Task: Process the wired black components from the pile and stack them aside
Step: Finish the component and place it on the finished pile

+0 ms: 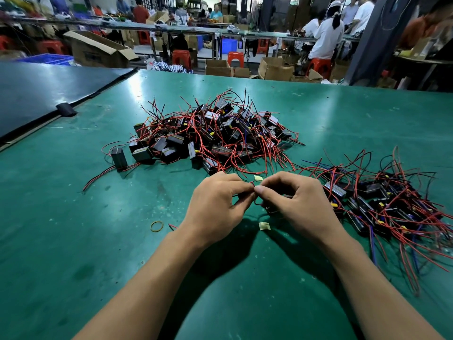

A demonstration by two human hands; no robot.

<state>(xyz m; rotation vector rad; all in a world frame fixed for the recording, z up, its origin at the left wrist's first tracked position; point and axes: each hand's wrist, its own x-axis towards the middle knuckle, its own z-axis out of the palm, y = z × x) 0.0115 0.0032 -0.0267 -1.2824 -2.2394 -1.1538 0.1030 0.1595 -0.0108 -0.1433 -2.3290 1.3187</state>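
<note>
The head camera is looking down at a green table (73, 241). Two bare arms are reaching in from 6 o'clock, and the two hands are meeting near the middle.

The left hand (215, 204) is pinching a thin wire (252, 184) with its thumb and first finger, and its other fingers are curling in. The right hand (291, 200) is pinching the same wire from the other side, so the fingertips of both hands are almost touching. A small dark part (272, 209) is peeking out under the right hand's fingers. I cannot tell just how it is being held.

At 12 o'clock from the hands, a big pile (215, 136) of black boxes with red and black wires is sitting on the table. One black box (119, 157) is standing by itself at the pile's 9 o'clock side.

At 3 o'clock from the hands, a second heap (392, 204) of the same wired boxes is lying flatter and spreading toward the table's edge.

A yellow rubber band (157, 226) is lying at 8 o'clock, near the left wrist. A little pale scrap (264, 226) is lying between the two wrists, and another scrap (257, 178) is sitting just above the fingertips.

At 10 o'clock, a dark mat (36, 94) is covering the next table. Far back at 12 o'clock, red stools (181, 58) and cardboard boxes (98, 50) are standing on the floor, and people are working at long benches.
</note>
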